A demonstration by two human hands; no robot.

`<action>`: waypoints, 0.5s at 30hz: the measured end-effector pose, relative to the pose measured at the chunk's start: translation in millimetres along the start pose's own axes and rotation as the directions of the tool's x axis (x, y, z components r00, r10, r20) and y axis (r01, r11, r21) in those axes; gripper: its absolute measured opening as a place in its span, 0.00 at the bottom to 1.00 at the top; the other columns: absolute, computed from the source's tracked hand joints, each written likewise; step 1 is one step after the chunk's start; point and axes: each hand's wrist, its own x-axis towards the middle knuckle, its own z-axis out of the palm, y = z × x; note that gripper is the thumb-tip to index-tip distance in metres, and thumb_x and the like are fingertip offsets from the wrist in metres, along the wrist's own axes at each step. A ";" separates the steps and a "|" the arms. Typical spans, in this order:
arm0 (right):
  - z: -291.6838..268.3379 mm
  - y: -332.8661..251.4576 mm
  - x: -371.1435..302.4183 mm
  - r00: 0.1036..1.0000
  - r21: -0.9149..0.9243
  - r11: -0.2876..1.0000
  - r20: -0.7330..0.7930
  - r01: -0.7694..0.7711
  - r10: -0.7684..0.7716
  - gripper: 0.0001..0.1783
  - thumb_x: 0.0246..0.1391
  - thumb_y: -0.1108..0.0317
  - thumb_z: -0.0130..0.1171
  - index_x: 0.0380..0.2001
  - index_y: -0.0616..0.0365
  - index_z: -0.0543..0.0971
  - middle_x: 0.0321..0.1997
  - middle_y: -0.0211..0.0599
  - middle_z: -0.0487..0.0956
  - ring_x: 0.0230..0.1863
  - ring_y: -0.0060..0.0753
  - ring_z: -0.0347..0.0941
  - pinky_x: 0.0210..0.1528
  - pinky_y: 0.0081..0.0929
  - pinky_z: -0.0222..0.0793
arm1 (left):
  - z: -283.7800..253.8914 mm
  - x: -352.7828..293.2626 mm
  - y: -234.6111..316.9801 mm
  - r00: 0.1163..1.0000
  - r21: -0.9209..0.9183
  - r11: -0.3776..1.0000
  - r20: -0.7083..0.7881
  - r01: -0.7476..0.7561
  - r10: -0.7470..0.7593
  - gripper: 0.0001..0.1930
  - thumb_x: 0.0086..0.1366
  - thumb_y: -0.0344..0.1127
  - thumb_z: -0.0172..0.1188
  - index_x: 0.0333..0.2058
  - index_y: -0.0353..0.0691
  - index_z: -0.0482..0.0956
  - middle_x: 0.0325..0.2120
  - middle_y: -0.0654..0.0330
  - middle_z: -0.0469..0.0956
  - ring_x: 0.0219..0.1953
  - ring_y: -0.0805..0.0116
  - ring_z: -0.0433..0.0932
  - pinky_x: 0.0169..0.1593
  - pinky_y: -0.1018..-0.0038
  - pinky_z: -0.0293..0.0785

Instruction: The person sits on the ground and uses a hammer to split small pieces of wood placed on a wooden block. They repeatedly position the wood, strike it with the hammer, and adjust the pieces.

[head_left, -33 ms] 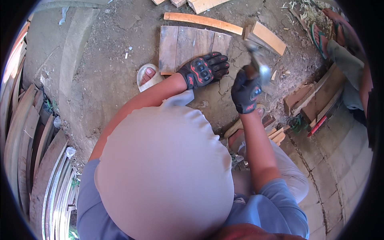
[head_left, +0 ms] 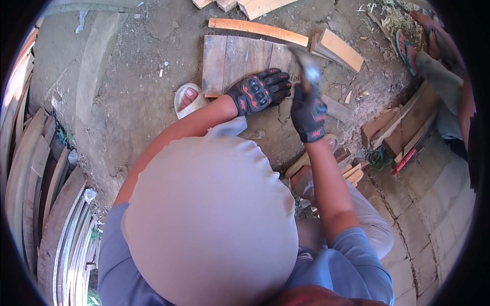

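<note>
A panel of several wooden planks lies on the dirt ground ahead of me. My left hand, in a black glove with red trim, lies flat over its near edge with the fingers stretched out. My right hand, gloved the same way, is wrapped round a hammer. The hammer is blurred; its metal head is over the panel's right end. I cannot tell whether it touches the wood. A curved orange-brown wood strip lies just beyond the panel.
Short wood blocks lie right of the panel. Curved boards are stacked at the left. At the right, another person's sandalled foot stands near more timber pieces. A red stick-like object lies by the paving.
My right hand has swung the hammer leftward, bringing its head from right of the panel to over the panel's right end. My left hand has stayed in place.
</note>
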 end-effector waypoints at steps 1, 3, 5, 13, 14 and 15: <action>3.5 1.4 7.3 0.988 -0.139 0.990 0.146 -0.034 0.055 0.22 0.69 0.61 0.56 0.57 0.65 0.76 0.43 0.57 0.85 0.42 0.63 0.84 0.42 0.54 0.78 | -3.5 3.8 -2.2 1.000 -0.025 1.000 0.014 0.009 -0.009 0.23 0.75 0.44 0.54 0.67 0.54 0.76 0.72 0.60 0.70 0.75 0.58 0.64 0.79 0.58 0.58; -11.2 -3.3 2.2 0.998 0.009 1.000 -0.065 0.016 -0.015 0.21 0.69 0.60 0.56 0.57 0.66 0.76 0.41 0.58 0.85 0.42 0.63 0.84 0.43 0.56 0.78 | -6.7 6.0 -2.6 0.998 -0.078 0.996 0.052 0.039 -0.035 0.24 0.74 0.44 0.54 0.68 0.54 0.75 0.72 0.61 0.70 0.76 0.58 0.64 0.79 0.58 0.58; -34.8 -24.2 -3.1 0.953 0.246 0.966 -0.303 0.079 -0.001 0.23 0.69 0.59 0.56 0.57 0.65 0.76 0.41 0.59 0.85 0.43 0.64 0.84 0.44 0.57 0.78 | 7.4 3.1 -10.0 0.995 -0.036 0.999 -0.098 0.033 -0.037 0.23 0.72 0.43 0.56 0.64 0.53 0.78 0.70 0.61 0.71 0.75 0.58 0.65 0.79 0.58 0.60; -33.3 -30.8 -11.8 0.951 0.259 0.966 -0.302 0.023 0.059 0.23 0.72 0.55 0.51 0.55 0.64 0.78 0.42 0.63 0.85 0.46 0.67 0.83 0.46 0.57 0.77 | 18.3 -1.8 -1.8 0.987 -0.500 0.860 -0.054 0.105 -0.151 0.25 0.75 0.41 0.51 0.68 0.50 0.74 0.72 0.61 0.69 0.78 0.61 0.60 0.81 0.61 0.52; -26.6 -28.0 -8.8 0.965 0.242 0.969 -0.261 0.048 0.017 0.22 0.72 0.56 0.52 0.55 0.63 0.78 0.41 0.63 0.84 0.45 0.67 0.83 0.45 0.57 0.77 | 28.8 -4.3 -4.6 0.964 -0.838 0.537 -0.055 0.098 -0.262 0.25 0.75 0.43 0.51 0.68 0.50 0.75 0.71 0.61 0.71 0.77 0.59 0.62 0.81 0.59 0.53; -18.5 -21.2 -11.0 0.977 0.219 0.974 -0.213 0.054 -0.006 0.20 0.72 0.57 0.52 0.55 0.62 0.77 0.41 0.62 0.84 0.45 0.68 0.83 0.45 0.56 0.77 | 21.1 -2.4 -2.6 0.986 -0.496 0.859 -0.030 0.129 -0.165 0.25 0.75 0.42 0.51 0.68 0.51 0.74 0.73 0.60 0.68 0.78 0.61 0.60 0.81 0.60 0.52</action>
